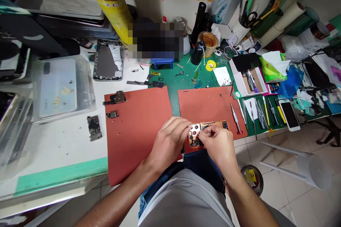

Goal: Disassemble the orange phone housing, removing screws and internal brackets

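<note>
An opened phone housing (194,143) with an orange frame lies near the front of the right-hand red mat. Its camera openings are at the left end, and small black parts show inside. My left hand (169,138) grips that left end, fingertips at the upper corner. Over the middle of the housing, my right hand (220,143) is closed in a pinch; whatever its fingertips hold is hidden. A screwdriver (235,117) with a red cap rests on the mat just right of the housing.
Camera modules (118,97) sit on the left red mat (138,124), and a circuit board (94,127) lies left of it. Tweezers and several drivers (260,113) line the right side, beside a white phone (289,114). A black bottle (197,52) stands behind.
</note>
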A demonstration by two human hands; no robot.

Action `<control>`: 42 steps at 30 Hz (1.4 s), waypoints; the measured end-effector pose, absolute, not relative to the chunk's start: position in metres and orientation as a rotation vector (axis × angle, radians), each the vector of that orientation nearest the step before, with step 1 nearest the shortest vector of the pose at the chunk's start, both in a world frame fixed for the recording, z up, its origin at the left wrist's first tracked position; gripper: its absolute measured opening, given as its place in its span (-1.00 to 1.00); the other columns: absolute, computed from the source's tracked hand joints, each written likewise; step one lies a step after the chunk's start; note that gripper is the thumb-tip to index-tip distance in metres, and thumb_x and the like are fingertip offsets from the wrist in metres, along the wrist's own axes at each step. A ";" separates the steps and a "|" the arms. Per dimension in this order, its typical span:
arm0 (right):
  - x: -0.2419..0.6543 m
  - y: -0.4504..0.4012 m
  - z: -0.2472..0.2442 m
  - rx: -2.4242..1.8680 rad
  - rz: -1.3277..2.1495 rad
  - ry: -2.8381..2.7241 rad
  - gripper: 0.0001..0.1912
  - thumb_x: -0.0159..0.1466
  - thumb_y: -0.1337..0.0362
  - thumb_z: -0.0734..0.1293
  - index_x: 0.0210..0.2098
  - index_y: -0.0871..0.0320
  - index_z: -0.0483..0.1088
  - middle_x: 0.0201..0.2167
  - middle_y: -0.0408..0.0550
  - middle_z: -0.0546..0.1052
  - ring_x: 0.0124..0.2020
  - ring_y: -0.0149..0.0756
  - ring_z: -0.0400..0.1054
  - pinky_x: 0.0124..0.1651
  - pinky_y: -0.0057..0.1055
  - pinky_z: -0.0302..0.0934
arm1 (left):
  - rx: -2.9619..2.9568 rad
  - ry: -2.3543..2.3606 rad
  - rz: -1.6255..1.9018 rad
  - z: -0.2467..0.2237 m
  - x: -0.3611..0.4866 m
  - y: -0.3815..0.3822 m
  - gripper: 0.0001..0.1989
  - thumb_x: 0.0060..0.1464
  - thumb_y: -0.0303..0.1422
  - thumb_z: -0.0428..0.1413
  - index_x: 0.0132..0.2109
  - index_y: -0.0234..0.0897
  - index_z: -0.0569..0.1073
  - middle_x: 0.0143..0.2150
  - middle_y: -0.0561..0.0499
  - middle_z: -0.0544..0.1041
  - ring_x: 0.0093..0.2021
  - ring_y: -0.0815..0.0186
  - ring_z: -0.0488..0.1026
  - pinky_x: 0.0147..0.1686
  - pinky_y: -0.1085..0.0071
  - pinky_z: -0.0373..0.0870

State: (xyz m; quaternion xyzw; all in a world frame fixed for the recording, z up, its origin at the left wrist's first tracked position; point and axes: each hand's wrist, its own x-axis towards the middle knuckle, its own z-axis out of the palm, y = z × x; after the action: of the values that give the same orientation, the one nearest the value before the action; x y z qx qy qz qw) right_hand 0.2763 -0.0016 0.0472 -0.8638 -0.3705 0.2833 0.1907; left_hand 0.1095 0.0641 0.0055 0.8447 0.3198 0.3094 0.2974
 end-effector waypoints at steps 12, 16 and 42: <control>0.274 -0.003 0.051 -2.461 0.750 -1.094 -0.81 0.14 0.28 0.35 -0.60 0.03 0.41 -0.63 -0.18 0.51 -0.57 -0.31 0.30 -0.36 -0.38 0.11 | 2.417 0.775 0.761 0.002 0.108 0.062 -0.78 0.44 -0.54 0.05 0.07 -0.23 0.53 -0.01 -0.06 0.64 0.01 0.16 0.54 -0.07 0.25 0.38; 0.276 -0.003 0.051 -2.442 0.759 -1.136 -0.80 0.16 0.26 0.33 -0.59 0.04 0.42 -0.62 -0.19 0.48 -0.55 -0.33 0.27 -0.34 -0.37 0.08 | 2.441 0.767 0.763 0.001 0.107 0.060 -0.76 0.42 -0.58 0.04 0.07 -0.25 0.53 0.00 -0.07 0.64 0.00 0.15 0.54 -0.07 0.25 0.38; 0.283 -0.007 0.050 -2.357 0.789 -1.344 -0.65 0.34 0.31 0.31 -0.59 0.03 0.43 -0.65 -0.18 0.46 -0.62 -0.32 0.23 -0.47 -0.38 0.03 | 2.527 0.723 0.804 0.005 0.109 0.058 -0.88 0.46 -0.51 0.07 0.04 -0.32 0.47 -0.06 -0.13 0.62 -0.07 0.12 0.53 -0.10 0.23 0.40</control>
State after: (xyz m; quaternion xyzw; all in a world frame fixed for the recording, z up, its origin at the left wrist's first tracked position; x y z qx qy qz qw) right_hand 0.2826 -0.0070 0.0496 -0.8237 -0.4698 0.2759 0.1571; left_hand 0.1089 0.0578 0.0052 0.9017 0.2580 0.2868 0.1954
